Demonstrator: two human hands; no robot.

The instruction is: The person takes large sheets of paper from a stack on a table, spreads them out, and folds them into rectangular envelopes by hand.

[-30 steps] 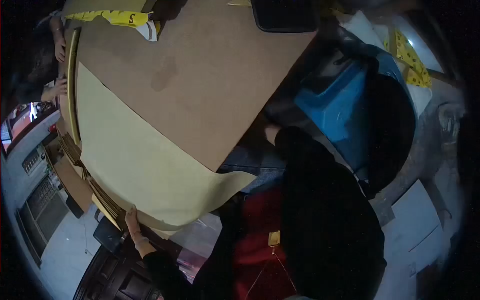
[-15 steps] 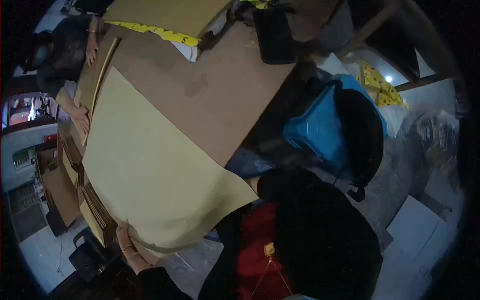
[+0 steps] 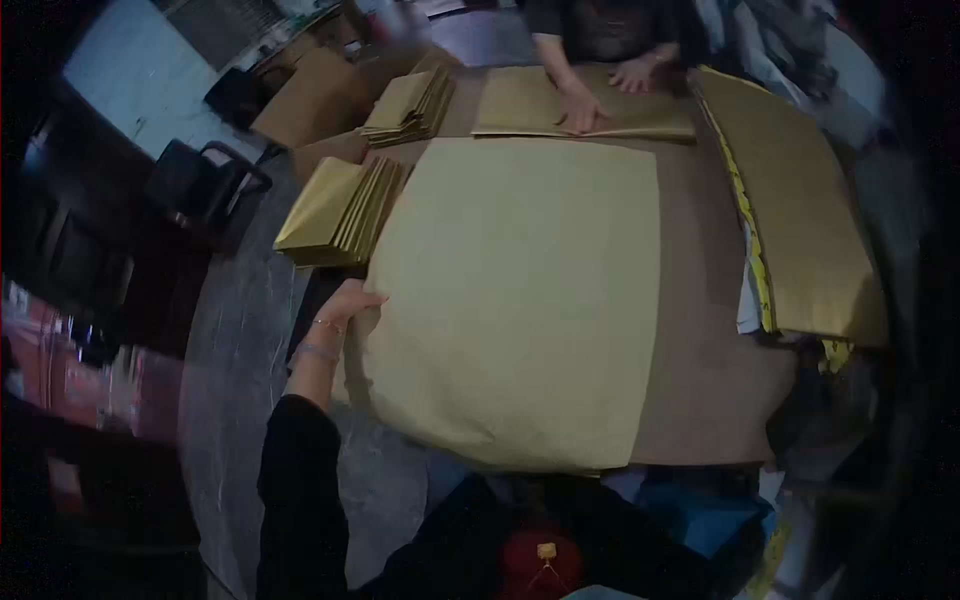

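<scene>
A large sheet of yellowish kraft paper lies across the brown table top, its near edge bulging and curling down toward my body. My left hand grips the left edge of this sheet, thumb on top, the other fingers largely hidden beneath. Just beyond that hand stands a bundle of folded golden-brown paper. My right hand does not show; the near side by my dark clothing is dim.
Across the table, a person's hands press on folded brown paper. Another folded bundle sits at the far left. A brown board with yellow tape lies at right. A black chair stands left on the floor.
The view has swung round, so the sheet now lies straight ahead. My left hand stays on the sheet's edge. My right hand, partly visible before at a corner, has dropped out of sight.
</scene>
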